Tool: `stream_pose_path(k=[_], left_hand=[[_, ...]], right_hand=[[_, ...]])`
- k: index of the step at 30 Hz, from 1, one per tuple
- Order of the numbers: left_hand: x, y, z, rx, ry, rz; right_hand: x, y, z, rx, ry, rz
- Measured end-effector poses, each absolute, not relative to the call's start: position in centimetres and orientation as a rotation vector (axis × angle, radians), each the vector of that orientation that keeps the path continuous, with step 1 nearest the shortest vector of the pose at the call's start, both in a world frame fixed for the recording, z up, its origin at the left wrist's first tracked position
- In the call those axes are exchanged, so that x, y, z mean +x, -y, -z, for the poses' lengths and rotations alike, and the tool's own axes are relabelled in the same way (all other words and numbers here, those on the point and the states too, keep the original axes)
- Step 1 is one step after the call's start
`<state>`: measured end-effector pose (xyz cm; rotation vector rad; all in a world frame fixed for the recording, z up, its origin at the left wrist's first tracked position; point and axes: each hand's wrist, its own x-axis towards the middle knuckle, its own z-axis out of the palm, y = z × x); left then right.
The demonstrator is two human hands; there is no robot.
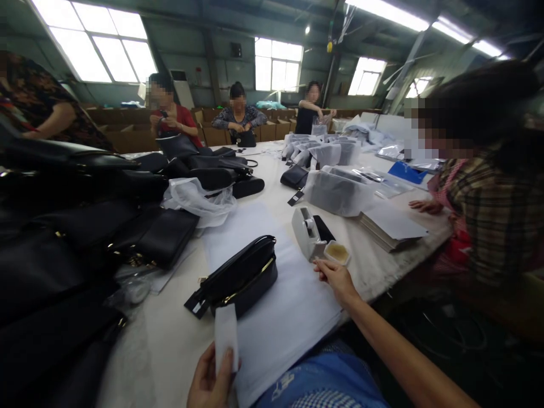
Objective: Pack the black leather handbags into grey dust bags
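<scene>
My left hand (212,377) pinches a folded strip of white paper (226,340) upright at the front of the table. Just beyond it lies a black handbag (250,277) with gold zips and a black hang tag (196,304), resting on a stack of white sheets (280,317). My right hand (338,280) is closed, thumb and fingertips pinched at the front end of a white tape dispenser (302,232), apparently on the end of the clear tape. Beside those fingers sits a small dish with a yellowish pad (338,252).
Black bags (85,238) are heaped on the left, with crumpled clear plastic (202,198) against them. Wrapped bags (340,190) and a stack of grey boards (391,229) stand at the right. A co-worker in a checked shirt (501,209) is close on the right; several others work across the table.
</scene>
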<state>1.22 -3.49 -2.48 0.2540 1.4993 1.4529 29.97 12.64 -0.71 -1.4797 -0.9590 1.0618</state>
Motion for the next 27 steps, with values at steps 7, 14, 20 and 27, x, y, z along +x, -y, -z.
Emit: stream_pose_path(k=[7,14,20,27], left_hand=[[2.0,4.0,0.2,0.366,-1.389,-1.547],[1.9,4.4,0.4,0.456,-1.363,-1.599],[1.4,4.9,0.9,0.392,-1.272,-1.595],[0.7,5.0,-0.3,0.286,-1.239,-1.605]], right_hand=[[21.0,-5.9,-3.4,-1.151,1.646,-1.517],[14.6,-4.5,-2.6,-1.005,1.847,-1.834],[14.0,-5.1,-2.1,-1.143,2.128,-1.588],[15.5,-5.9,-1.6,-1.205,2.09,-1.641]])
